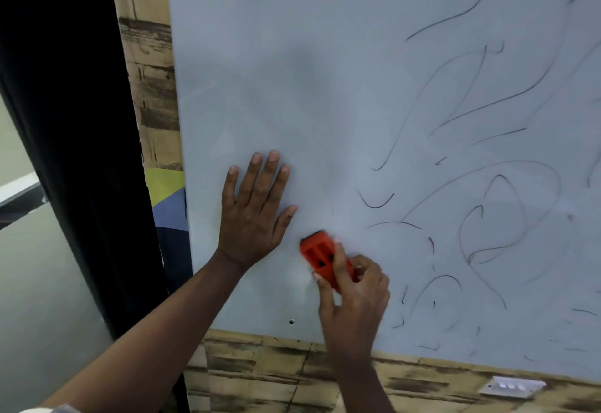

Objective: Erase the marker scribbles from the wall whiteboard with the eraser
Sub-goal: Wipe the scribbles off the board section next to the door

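Orange eraser is sitting against the wall whiteboard, low on the board, just right of the left hand & near the bottom edge. Right hand is gripping it: thumb along the left side, one finger lying over the top, other fingers curled at the right side, so the grip is pinching the eraser. Its lower end is hidden under the fingers; the hand looks a bit blurred. Left hand is lying flat on the board, fingers spread & pointing up, palm pressing the surface, holding nothing.

Black marker scribbles are covering the right half of the board w/ thin curved lines; nearest strokes are lying just right of the eraser. Left part of the board around both hands is looking wiped. Small hole is showing near the bottom edge.

Wood-pattern wall is framing the board at left & below. White switch plate is sitting on the wall at lower right. Dark vertical band is running down the far left.
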Motion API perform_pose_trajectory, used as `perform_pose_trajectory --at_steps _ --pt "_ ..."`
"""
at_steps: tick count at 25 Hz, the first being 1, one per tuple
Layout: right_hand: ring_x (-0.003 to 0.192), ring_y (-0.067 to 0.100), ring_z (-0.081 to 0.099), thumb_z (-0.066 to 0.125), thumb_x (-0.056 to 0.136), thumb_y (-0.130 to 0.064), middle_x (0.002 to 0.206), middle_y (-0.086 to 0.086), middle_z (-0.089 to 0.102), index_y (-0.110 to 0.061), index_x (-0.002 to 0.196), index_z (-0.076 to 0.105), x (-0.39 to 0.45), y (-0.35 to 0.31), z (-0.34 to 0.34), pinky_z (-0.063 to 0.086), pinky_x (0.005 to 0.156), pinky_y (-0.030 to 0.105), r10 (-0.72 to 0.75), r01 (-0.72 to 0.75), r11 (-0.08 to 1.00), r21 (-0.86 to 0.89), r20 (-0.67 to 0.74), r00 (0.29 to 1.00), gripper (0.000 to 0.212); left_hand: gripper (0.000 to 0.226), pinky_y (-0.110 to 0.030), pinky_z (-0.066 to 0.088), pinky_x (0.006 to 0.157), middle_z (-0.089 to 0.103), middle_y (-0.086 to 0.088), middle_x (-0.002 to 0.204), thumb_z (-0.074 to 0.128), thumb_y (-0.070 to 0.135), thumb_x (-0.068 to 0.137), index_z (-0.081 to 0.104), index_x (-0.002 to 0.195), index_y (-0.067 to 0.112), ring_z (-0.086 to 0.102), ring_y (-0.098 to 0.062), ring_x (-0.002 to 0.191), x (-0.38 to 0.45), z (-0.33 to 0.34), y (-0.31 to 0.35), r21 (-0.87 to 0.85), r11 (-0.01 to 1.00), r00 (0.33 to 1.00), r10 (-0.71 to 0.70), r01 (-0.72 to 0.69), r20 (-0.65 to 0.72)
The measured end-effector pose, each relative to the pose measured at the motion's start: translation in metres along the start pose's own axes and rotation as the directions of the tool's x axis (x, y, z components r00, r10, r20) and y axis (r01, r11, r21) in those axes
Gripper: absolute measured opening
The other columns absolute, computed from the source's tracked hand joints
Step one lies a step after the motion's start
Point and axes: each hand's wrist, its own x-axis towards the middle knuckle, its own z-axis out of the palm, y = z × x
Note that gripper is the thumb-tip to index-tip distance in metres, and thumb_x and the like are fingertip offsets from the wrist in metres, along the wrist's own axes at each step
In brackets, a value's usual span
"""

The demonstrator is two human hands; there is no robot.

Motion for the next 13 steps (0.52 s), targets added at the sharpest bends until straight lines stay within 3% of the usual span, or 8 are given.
perform_pose_trajectory --at_steps 3,5,7,9,11,13 --pt "0.108 0.019 0.042 0.080 0.086 -0.035 0.121 -0.001 0.043 -0.033 0.152 0.049 0.040 0.024 -0.028 0.049 0.082 0.043 0.216 -0.186 0.968 0.171 -0.174 0.961 0.073 0.071 -0.053 0.009 0.133 0.005 -0.007 0.180 0.043 0.043 0.113 0.016 0.171 0.012 0.010 -0.028 0.166 -0.002 0.000 0.000 -0.002 1.000 1.000 -0.007 0.007 -0.003" --pt "0.107 0.014 0.049 0.079 0.088 -0.033 0.118 -0.002 0.041 -0.043 0.152 0.045 0.053 0.041 -0.045 0.054 0.085 0.038 0.416 -0.314 0.872 0.376 -0.228 0.881 0.073 0.071 -0.053 0.010 0.133 0.006 -0.007 0.180 0.044 0.043 0.113 0.016 0.171 0.012 0.011 -0.029 0.166 -0.002 0.000 0.002 -0.012 1.000 1.000 -0.011 0.011 0.000" --pt "0.097 -0.009 0.053 0.077 0.091 -0.034 0.118 0.008 0.045 -0.052 0.146 0.042 0.053 0.050 -0.053 0.053 0.081 0.016 0.583 -0.389 0.740 0.549 -0.234 0.778 0.068 0.071 -0.053 0.009 0.133 0.006 -0.007 0.180 0.044 0.042 0.113 0.016 0.171 0.013 0.011 -0.029 0.166 -0.003 0.000 0.002 -0.016 1.000 1.000 -0.015 0.015 -0.001" --pt "0.093 -0.021 0.051 0.075 0.092 -0.039 0.124 0.016 0.048 -0.050 0.148 0.042 0.055 0.050 -0.055 0.044 0.076 -0.001 0.660 -0.448 0.675 0.587 -0.209 0.722 0.066 0.070 -0.053 0.008 0.133 0.006 -0.007 0.180 0.043 0.042 0.113 0.016 0.171 0.013 0.011 -0.029 0.166 -0.003 0.001 0.004 -0.009 1.000 1.000 -0.014 0.014 -0.002" --pt "0.098 -0.010 0.054 0.076 0.090 -0.040 0.122 0.014 0.048 -0.042 0.150 0.046 0.059 0.039 -0.052 0.051 0.082 0.009 0.627 -0.446 0.714 0.540 -0.209 0.751 0.067 0.070 -0.052 0.008 0.133 0.006 -0.007 0.180 0.042 0.042 0.114 0.015 0.171 0.013 0.011 -0.029 0.166 -0.003 0.001 0.003 -0.001 1.000 1.000 -0.010 0.010 0.000" --pt "0.104 0.017 0.053 0.079 0.087 -0.037 0.116 0.007 0.047 -0.028 0.149 0.054 0.060 0.013 -0.040 0.055 0.087 0.039 0.409 -0.311 0.874 0.372 -0.221 0.885 0.068 0.069 -0.052 0.007 0.133 0.006 -0.007 0.180 0.041 0.042 0.114 0.015 0.171 0.013 0.011 -0.029 0.166 -0.003 0.001 0.003 -0.003 1.000 1.000 -0.007 0.007 -0.003"
